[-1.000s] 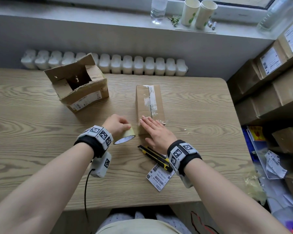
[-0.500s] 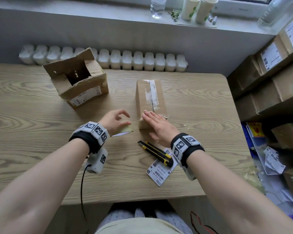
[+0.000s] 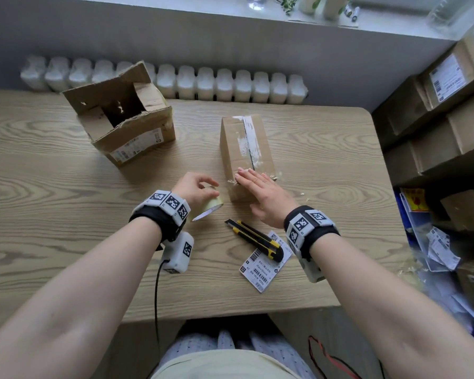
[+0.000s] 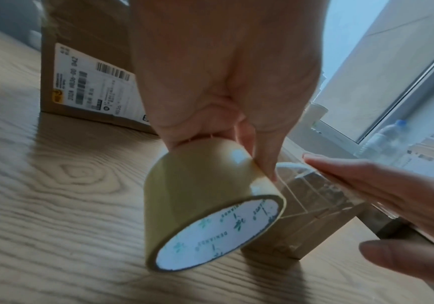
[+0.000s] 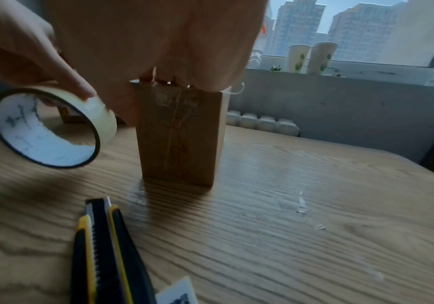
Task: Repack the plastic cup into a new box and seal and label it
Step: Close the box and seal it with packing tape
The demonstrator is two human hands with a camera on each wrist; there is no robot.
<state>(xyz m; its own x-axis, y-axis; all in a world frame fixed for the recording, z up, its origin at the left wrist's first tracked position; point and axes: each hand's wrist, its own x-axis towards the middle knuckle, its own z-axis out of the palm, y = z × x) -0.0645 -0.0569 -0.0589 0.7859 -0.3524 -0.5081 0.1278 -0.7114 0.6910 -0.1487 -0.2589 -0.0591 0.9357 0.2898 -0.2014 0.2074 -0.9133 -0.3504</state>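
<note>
A closed brown box (image 3: 246, 149) with a taped seam lies mid-table, also the box (image 5: 182, 133) in the right wrist view. My right hand (image 3: 260, 192) lies flat with straight fingers on its near top edge, pressing the tape end. My left hand (image 3: 196, 187) grips a roll of clear tape (image 3: 210, 206) just left of the box; the roll (image 4: 205, 205) stands tilted on the table with a strip running to the box. A shipping label (image 3: 263, 261) lies near the table's front. The plastic cup is hidden.
An open, torn box (image 3: 121, 124) stands at the back left. A yellow-black utility knife (image 3: 255, 239) lies over the label by my right wrist. Stacked cartons (image 3: 449, 110) fill shelves at the right. Paper cups (image 5: 311, 58) and bottles stand on the windowsill. Tape scraps (image 5: 301, 203) dot the table.
My left hand briefly opened off the roll, then gripped it again close to the box. My right hand has stayed flat on the box's near edge.
</note>
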